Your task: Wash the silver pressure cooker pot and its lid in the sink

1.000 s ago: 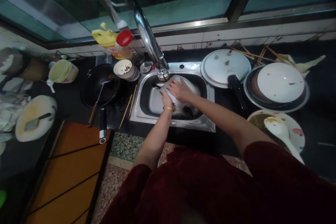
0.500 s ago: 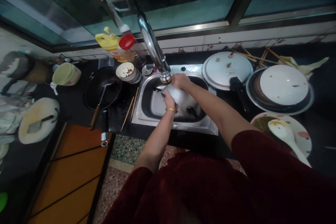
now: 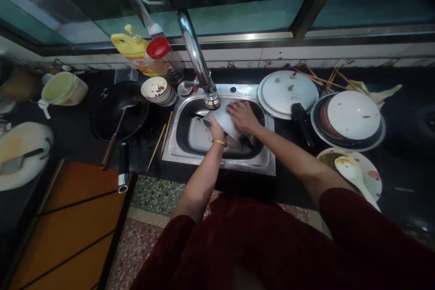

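Note:
A grey metal bowl (image 3: 222, 118) is tilted in the steel sink (image 3: 190, 154), right under the tap's spout (image 3: 211, 99). My left hand (image 3: 216, 130) grips the bowl's near rim; a gold bangle sits on that wrist. My right hand (image 3: 243, 116) lies on the bowl's outer side with the fingers spread flat against it. Something dark lies at the sink's bottom beside the bowl; I cannot make it out.
Left of the sink: chopsticks (image 3: 162, 141), stacked dirty bowls (image 3: 158, 90), a black wok (image 3: 118, 113) with a ladle, oil bottles (image 3: 142, 50). Right of it: a white pot lid (image 3: 285, 90), a plate on a pan (image 3: 351, 115), a dirty plate with a rice spoon (image 3: 353, 174).
My right hand slid from the bowl's far top edge near the spout to its right side. The bowl tilted a little. The camera shifted slightly.

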Motion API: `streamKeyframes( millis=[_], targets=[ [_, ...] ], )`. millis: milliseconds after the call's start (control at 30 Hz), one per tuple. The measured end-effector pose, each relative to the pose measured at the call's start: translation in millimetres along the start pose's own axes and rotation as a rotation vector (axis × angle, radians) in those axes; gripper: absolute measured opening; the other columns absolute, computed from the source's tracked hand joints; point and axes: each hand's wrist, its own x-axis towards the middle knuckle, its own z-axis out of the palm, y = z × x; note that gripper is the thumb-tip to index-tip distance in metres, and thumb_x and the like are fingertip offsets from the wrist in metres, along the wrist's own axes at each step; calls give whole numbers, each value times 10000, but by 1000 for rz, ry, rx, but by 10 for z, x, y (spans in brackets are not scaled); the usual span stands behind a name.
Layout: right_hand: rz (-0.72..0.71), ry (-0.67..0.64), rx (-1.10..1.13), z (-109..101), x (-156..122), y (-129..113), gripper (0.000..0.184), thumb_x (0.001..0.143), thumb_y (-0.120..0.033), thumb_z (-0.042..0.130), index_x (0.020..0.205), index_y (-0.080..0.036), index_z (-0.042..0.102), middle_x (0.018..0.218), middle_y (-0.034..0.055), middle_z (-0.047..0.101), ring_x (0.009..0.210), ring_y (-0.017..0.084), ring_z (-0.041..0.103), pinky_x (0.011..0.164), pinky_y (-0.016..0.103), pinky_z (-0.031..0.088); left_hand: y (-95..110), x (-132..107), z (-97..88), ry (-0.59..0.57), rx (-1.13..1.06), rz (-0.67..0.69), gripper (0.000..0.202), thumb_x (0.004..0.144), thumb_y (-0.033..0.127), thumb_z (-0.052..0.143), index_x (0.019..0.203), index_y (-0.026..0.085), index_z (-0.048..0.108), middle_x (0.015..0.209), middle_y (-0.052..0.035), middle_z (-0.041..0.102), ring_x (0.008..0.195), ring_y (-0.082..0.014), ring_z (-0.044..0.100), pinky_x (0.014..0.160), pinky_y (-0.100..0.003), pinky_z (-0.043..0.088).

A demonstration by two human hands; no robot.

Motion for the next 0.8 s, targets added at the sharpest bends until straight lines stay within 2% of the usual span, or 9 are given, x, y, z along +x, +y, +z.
streamKeyframes(
  millis=[100,233,300,433,500,633,700,733,800],
  targets=[
    [-187,-80,48,21,-82,-214,490,956,-264,303,1426,-198,425,1490,78,410,1418,254,262,1135,538,179,21,-13,30,2,29,-44,555,958,553,283,1072,156,654,1173,-108,659,1091,-173,635,920,-284,506],
    [-264,-140,67,65,-511,-133,502,951,-274,332,1442,-191,398,1518,91,359,1426,270,238,1119,541,208,41,-48,63,16,-10,-86,633,951,592,221,1123,147,638,1134,-101,674,1054,-190,650,899,-297,520],
    [-251,-141,63,39,-424,-125,501,951,-270,335,1446,-208,391,1521,82,354,1427,276,229,1116,559,194,45,-53,61,-11,-13,-68,643,955,584,214,1134,132,634,1155,-115,664,1056,-189,646,908,-292,514],
    [-200,-119,71,-37,126,-357,486,953,-235,321,1426,-190,423,1476,86,429,1397,272,288,1128,569,155,50,-34,24,-57,17,-46,591,958,569,255,1194,156,606,1196,-108,646,1098,-173,622,939,-287,491],
    [-197,-115,97,-29,115,-422,491,948,-219,318,1425,-176,425,1470,95,436,1394,268,294,1128,556,180,53,-33,21,-64,24,-64,627,951,592,229,1203,151,596,1182,-111,649,1096,-179,623,934,-296,491],
    [-195,-126,132,52,-596,-216,496,954,-240,318,1440,-199,406,1506,80,382,1425,252,241,1120,514,250,90,-79,35,-139,-53,-107,696,945,607,139,1189,149,603,1178,-117,652,1082,-203,628,924,-338,496],
    [-217,-162,108,33,-822,-59,481,956,-257,325,1425,-228,430,1499,63,396,1421,250,258,1123,514,244,158,-83,6,-210,-89,-161,671,949,588,159,1184,151,610,1173,-118,658,1081,-216,626,930,-364,493],
    [-215,-166,85,8,-810,-7,478,957,-267,331,1423,-237,434,1496,60,401,1418,254,264,1124,523,232,208,-62,-23,-239,-92,-195,651,949,575,186,1173,142,617,1159,-123,664,1083,-225,624,934,-375,491],
    [-178,-133,28,-48,-536,14,479,956,-290,345,1426,-242,427,1495,65,403,1417,273,262,1124,550,204,328,41,-93,-247,-93,-250,625,945,551,226,1137,116,632,1106,-139,681,1084,-244,623,937,-396,490]
  ],
)
